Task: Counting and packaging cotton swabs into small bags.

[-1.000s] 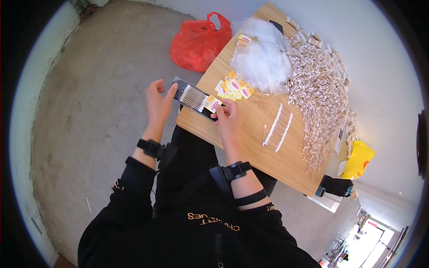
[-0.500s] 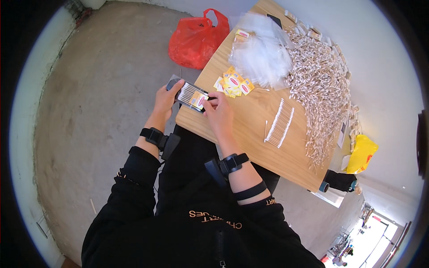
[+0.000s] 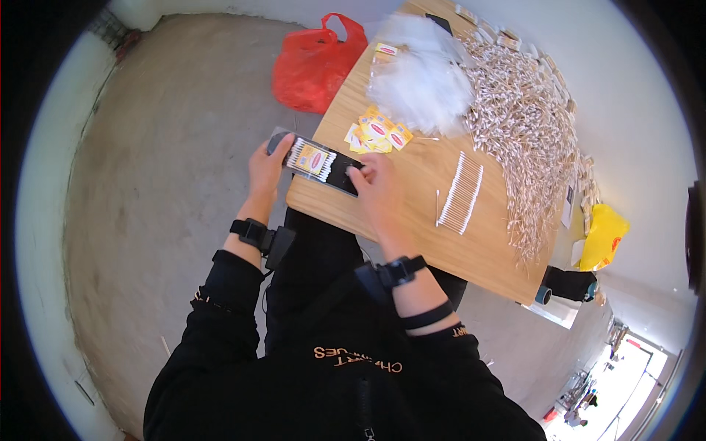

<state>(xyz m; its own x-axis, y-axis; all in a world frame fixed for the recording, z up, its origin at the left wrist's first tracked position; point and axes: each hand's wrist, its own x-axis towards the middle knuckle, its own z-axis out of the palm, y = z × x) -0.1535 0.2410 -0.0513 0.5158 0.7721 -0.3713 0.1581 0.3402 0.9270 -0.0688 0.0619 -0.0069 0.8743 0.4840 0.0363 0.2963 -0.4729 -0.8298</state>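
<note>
Right hand (image 3: 377,184), half-curled, now off the yellow card (image 3: 312,158)

A tray (image 3: 344,178) spans the table's near left corner, its left end out past the left edge, with cotton swabs (image 3: 324,173) in its left part and a card (image 3: 313,158) atop them. The left hand (image 3: 266,169) is at that end, the right hand (image 3: 376,180) at the other, above the table (image 3: 415,229). Behind, by the left edge, lies a pile of cards (image 3: 378,131); behind that, a heap of plastic bags (image 3: 423,81). A row of swabs (image 3: 461,192) lies right of the right hand; a mound of swabs (image 3: 523,128) lines the far edge. Off the left edge sits a carrier bag (image 3: 315,72).
</note>
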